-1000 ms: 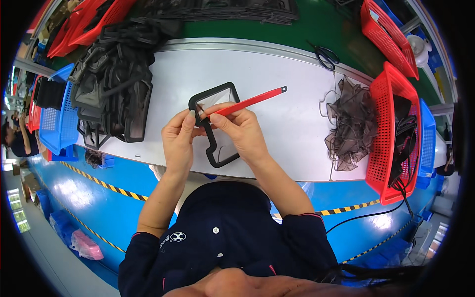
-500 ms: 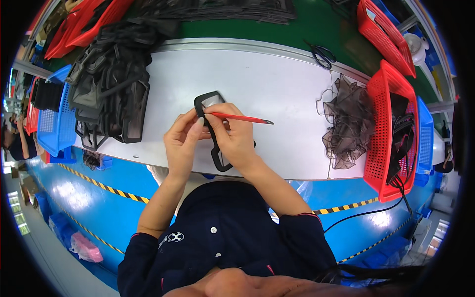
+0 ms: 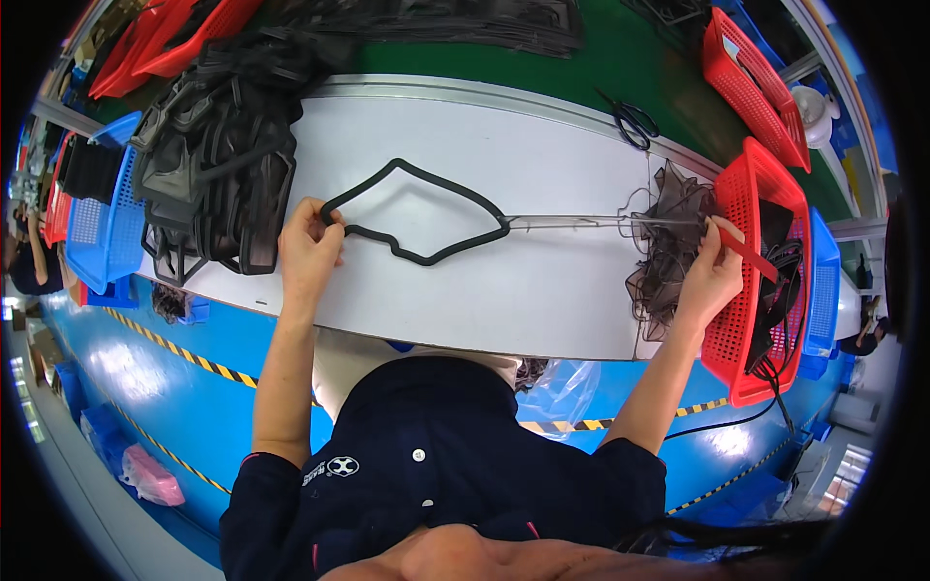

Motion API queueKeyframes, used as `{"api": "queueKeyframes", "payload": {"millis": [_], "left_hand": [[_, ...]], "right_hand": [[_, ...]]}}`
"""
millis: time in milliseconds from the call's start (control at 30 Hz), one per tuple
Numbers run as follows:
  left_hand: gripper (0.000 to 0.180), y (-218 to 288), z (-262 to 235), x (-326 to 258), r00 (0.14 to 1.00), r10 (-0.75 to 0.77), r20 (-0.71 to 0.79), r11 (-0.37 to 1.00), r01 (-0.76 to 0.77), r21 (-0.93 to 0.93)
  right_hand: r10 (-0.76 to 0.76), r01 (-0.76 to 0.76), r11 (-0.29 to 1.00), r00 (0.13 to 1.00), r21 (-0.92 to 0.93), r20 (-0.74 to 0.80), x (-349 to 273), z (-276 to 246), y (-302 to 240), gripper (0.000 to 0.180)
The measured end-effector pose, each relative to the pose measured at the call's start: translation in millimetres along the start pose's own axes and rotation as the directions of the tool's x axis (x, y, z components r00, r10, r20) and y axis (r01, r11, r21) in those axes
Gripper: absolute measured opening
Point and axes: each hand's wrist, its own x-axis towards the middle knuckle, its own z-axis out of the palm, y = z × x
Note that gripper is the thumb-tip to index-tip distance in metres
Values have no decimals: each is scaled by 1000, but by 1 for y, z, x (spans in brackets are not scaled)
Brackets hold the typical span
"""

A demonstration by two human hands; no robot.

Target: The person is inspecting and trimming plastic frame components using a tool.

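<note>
A black, irregularly shaped frame [image 3: 426, 260] lies over the white tabletop, with the white surface showing through its middle. My left hand [image 3: 311, 254] is closed in a pinch on its left end. From the frame's right end a thin, pale grey strip [image 3: 572, 222] runs taut to the right. Its far end reaches my right hand [image 3: 712, 279], whose fingers are closed on it. That same hand also holds a slim red pen-shaped tool [image 3: 754, 258], which points down to the right over the red basket.
Dark mesh scraps [image 3: 668, 257] are heaped beside the red basket [image 3: 722, 324] holding black cords. Black frames [image 3: 218, 184] are piled high at the left, near a blue basket [image 3: 102, 237]. Scissors [image 3: 635, 126] lie by the metal rail at the far side.
My hands have moved apart, the right one far to the right with the red tool. The frame has turned from upright to crosswise, and a strip now stretches out from it.
</note>
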Motion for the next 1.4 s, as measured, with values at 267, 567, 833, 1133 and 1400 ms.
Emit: {"api": "queueKeyframes", "payload": {"millis": [267,567,833,1133,1400], "left_hand": [[21,-6,-9,10,995,-85,54,992,89,-94],[50,27,-7,-13,832,497,246,430,-483,763],[12,57,-6,-8,674,570,469,302,-703,644],[29,58,1,-20,620,576,533,422,-784,456],[54,67,3,-35,743,132,656,802,-469,370]], "right_hand": [[55,-29,920,997,-392,54,-12,-19,63,12],[-181,175,972,983,-159,-27,-15,-12,-27,9],[-316,-965,145,166,220,934,-126,57,-124,18],[-128,-975,-29,224,222,966,-101,79,-124,14],[-138,-990,-138,37,18,990,-129,59,-126,14]]}}
